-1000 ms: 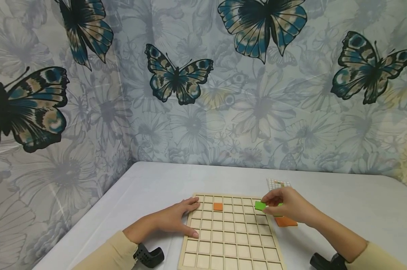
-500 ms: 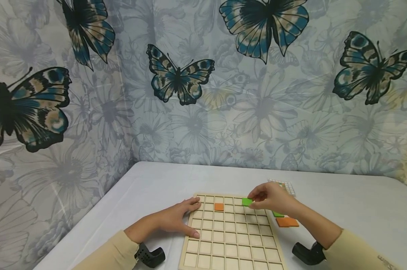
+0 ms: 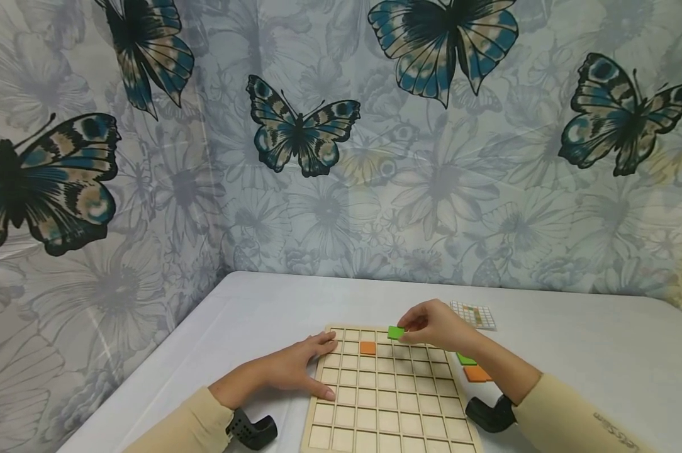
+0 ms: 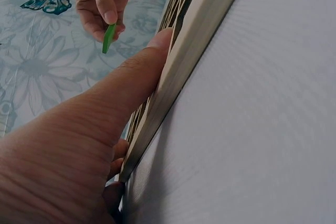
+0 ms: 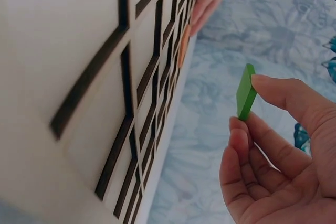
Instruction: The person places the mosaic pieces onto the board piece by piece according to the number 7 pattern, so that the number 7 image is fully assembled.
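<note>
Hovering above the far part of the gridded wooden board [image 3: 387,399], a square green tile [image 3: 396,333] shows no long axis; it is pinched between the nearer right hand's [image 3: 440,327] thumb and fingers, on that hand's left. Rightward of it an orange tile would be wrong: the orange tile [image 3: 367,348] lies in the board, left of it. The left hand [image 3: 291,363], thumb spread from relaxed fingers, rests on the board's left edge.

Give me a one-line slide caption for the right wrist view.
A right hand pinches a green square tile clear of a wooden grid board on which an orange tile lies.
</note>
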Demonstrator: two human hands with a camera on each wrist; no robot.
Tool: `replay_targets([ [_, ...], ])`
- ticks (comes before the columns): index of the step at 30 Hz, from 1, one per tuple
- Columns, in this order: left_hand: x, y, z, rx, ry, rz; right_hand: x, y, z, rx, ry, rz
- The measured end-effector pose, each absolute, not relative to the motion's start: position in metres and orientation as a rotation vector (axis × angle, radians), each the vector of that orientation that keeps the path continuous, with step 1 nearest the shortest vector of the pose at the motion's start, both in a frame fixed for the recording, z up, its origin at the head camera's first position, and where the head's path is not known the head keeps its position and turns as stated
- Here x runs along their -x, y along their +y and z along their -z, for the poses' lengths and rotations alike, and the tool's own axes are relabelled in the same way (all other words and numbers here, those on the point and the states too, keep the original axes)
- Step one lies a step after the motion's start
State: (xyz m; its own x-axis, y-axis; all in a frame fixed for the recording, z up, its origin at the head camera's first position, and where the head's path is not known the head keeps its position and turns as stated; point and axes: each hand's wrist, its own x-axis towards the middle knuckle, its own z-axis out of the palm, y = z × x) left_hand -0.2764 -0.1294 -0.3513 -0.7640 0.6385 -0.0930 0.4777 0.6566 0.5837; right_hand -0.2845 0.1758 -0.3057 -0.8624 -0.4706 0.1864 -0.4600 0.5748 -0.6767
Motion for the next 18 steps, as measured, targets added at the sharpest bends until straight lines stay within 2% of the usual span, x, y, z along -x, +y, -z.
replay_targets([
  [18,0.276,-0.129,0.352,-0.9,2.594,-0.793,0.298,0.164,0.321,0.819,2.669,1.256],
])
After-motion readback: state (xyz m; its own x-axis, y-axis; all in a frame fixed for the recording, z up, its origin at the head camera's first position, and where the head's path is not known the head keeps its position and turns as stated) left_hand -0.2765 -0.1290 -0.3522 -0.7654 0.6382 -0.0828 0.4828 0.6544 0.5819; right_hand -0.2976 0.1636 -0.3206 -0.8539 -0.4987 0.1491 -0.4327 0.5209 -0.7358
